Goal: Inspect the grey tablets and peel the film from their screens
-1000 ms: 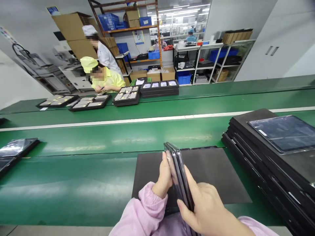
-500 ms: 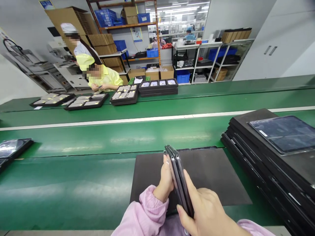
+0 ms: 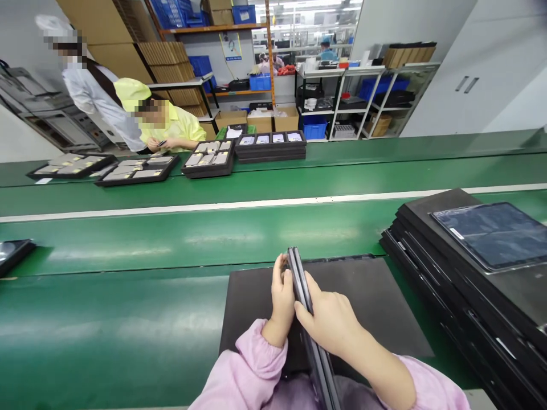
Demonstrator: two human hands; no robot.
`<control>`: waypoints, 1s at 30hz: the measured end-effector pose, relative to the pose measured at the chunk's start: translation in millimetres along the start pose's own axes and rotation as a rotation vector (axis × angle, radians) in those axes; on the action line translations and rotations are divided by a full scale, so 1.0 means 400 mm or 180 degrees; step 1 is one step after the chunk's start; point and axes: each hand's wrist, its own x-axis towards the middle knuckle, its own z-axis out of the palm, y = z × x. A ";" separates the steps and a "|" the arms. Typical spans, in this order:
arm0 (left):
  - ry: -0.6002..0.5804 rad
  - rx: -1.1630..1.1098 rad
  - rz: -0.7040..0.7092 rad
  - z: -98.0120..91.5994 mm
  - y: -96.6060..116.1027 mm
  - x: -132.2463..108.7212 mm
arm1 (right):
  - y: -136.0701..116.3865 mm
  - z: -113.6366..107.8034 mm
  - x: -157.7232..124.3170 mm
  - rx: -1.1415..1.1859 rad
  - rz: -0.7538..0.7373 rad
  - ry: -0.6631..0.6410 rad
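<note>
Two thin dark tablet-like panels [image 3: 314,347] stand on edge, side by side and touching, over the near edge of a black foam sheet [image 3: 363,302]. My left hand [image 3: 282,299] presses on their left face near the far end, fingers pointing up. From the right, my right hand [image 3: 329,319] grips both panels, thumb on top and fingers along the right side. The panels' flat faces are mostly hidden by the steep view.
At right rises a tall stack of black trays [image 3: 427,273] topped by a dark tablet screen [image 3: 496,233]. Another black tray [image 3: 15,256] lies far left. Beyond the white line, parts trays [image 3: 209,159] stand before a seated person [image 3: 171,122]; another person [image 3: 92,85] stands behind.
The panels have come closer together and now extend lower in view. My right hand has shifted up and left along them. The camera has turned slightly, and the standing person appears more fully.
</note>
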 end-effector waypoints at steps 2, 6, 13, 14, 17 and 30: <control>-0.0070 0.0025 -0.0024 -0.006 0.040 0.020 | -0.001 -0.002 0.025 0.0160 0.0044 -0.0144; -0.0125 -0.0072 -0.0185 -0.023 0.087 0.051 | 0.019 0.021 0.082 0.1209 -0.0023 0.0168; -0.0163 -0.0157 -0.0316 -0.031 0.113 0.077 | 0.042 0.042 0.202 0.3194 0.0309 -0.0002; -0.0200 -0.0161 -0.0329 -0.031 0.118 0.080 | 0.040 0.039 0.208 0.3359 0.0328 -0.0113; -0.0314 -0.0159 -0.0278 -0.031 0.131 0.085 | 0.039 0.030 0.214 0.3644 0.0370 -0.0264; -0.0580 0.0210 -0.0077 -0.029 0.130 0.088 | 0.056 0.027 0.215 0.3917 0.0418 -0.0443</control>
